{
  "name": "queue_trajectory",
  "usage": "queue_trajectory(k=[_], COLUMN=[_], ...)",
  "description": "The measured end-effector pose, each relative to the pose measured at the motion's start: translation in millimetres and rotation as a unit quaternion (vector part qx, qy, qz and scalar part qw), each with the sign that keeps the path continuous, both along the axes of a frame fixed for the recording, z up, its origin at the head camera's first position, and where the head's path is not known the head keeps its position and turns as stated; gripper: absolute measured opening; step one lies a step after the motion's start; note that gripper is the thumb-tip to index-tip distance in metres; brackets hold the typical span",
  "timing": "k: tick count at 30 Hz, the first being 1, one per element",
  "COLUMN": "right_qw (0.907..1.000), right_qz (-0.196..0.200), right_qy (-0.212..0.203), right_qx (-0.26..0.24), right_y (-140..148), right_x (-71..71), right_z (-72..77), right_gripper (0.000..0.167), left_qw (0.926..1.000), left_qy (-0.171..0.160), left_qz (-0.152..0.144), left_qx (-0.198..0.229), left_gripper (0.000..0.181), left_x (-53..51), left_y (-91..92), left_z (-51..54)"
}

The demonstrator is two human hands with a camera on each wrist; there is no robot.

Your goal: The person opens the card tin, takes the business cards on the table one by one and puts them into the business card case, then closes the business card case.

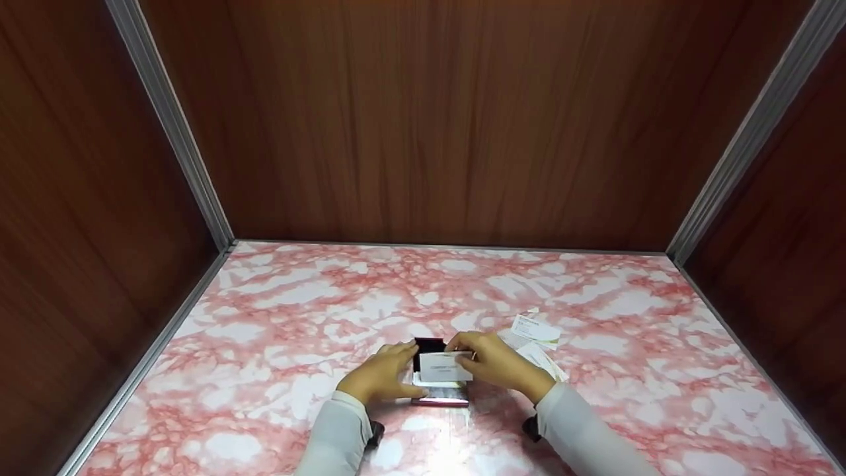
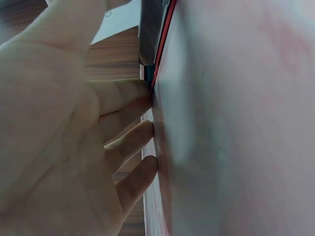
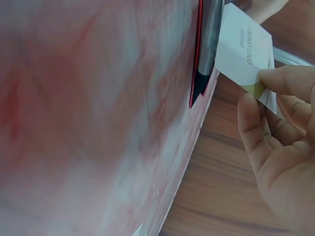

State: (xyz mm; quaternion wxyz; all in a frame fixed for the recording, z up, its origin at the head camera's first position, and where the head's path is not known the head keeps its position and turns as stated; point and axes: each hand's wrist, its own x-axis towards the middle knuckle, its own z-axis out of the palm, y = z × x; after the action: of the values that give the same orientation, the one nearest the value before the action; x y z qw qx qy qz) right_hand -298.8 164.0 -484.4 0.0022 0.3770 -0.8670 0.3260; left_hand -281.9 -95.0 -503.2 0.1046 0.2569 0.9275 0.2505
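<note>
A white card (image 1: 444,367) with printed words is pinched between the thumb and fingers of my right hand (image 1: 499,362); the right wrist view shows the card (image 3: 243,49) tilted, the hand (image 3: 285,142) gripping its greenish end. Below the card lies an opened dark case with red edges (image 1: 444,400), its silvery part toward me. My left hand (image 1: 378,377) rests at the case's left side, thumb near its front part and fingers by its back left edge. In the left wrist view the hand's (image 2: 64,128) fingers touch the table beside the case's red edge (image 2: 165,42).
To the right of the case, loose white cards (image 1: 537,330) lie on the red and white marbled table (image 1: 297,304), partly beneath my right forearm. Brown wood-grain panels (image 1: 423,125) with grey metal strips (image 1: 175,125) stand at the back and both sides.
</note>
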Motion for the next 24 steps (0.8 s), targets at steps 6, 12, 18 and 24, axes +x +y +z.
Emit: queue_trajectory(k=[6,12,18,24], right_qw=[0.9999,1.0000,0.9998,0.9996], right_qz=[0.003,-0.005,-0.013,-0.010], right_qy=[-0.012,-0.004,0.002,0.005], right_qx=[0.000,0.007,0.014,0.025], right_y=[-6,-11,-13,-13], right_x=[0.3,0.3,0.8,0.6], right_z=[-1.4,-2.0,-2.9,-6.6], right_gripper=[0.018,0.017,0.018,0.018], left_qw=[1.0000,0.9999,0.9999,0.9999], left_qy=[-0.007,-0.011,-0.012,-0.009], left_qz=[0.003,0.005,0.007,0.007], left_qx=[-0.004,-0.001,0.002,0.000], left_gripper=[0.095,0.095,0.095,0.095], left_x=[-0.3,-0.3,-0.3,0.1], left_y=[-0.3,0.2,1.4,1.0], left_z=[-0.5,-0.2,0.9,0.4])
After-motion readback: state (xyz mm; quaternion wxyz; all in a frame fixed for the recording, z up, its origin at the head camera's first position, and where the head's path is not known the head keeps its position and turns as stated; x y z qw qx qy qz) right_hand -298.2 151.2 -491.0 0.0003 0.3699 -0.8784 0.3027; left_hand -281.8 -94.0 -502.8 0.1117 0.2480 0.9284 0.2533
